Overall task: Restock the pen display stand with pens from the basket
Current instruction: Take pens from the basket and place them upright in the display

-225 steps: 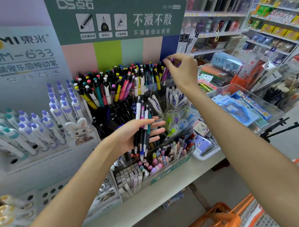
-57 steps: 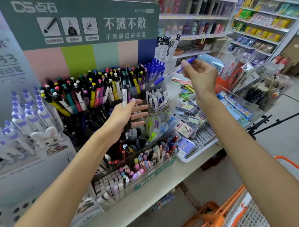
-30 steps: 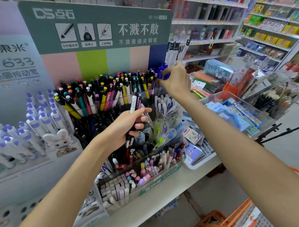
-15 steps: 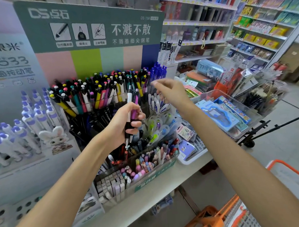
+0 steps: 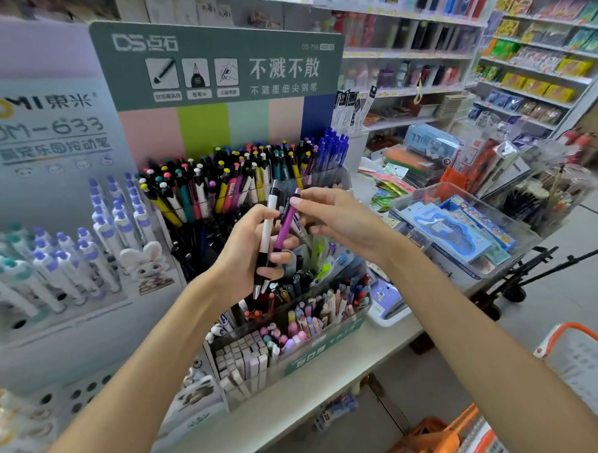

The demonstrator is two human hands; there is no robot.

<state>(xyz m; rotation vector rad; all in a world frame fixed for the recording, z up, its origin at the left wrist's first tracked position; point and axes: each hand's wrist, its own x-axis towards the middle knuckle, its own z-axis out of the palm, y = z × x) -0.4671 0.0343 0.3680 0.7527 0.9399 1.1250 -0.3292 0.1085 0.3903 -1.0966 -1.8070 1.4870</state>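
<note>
From the head camera, the left hand (image 5: 244, 259) grips two upright pens, a white-barrelled pen (image 5: 266, 233) and a purple-barrelled pen (image 5: 285, 220). The right hand (image 5: 338, 221) pinches the purple one's top, fingers (image 5: 295, 202) together. Behind, the tiered clear-plastic pen display stand (image 5: 326, 177) holds packed colourful pens; on the white counter (image 5: 298, 404), a front tray (image 5: 317, 359) holds pastel pens.
</note>
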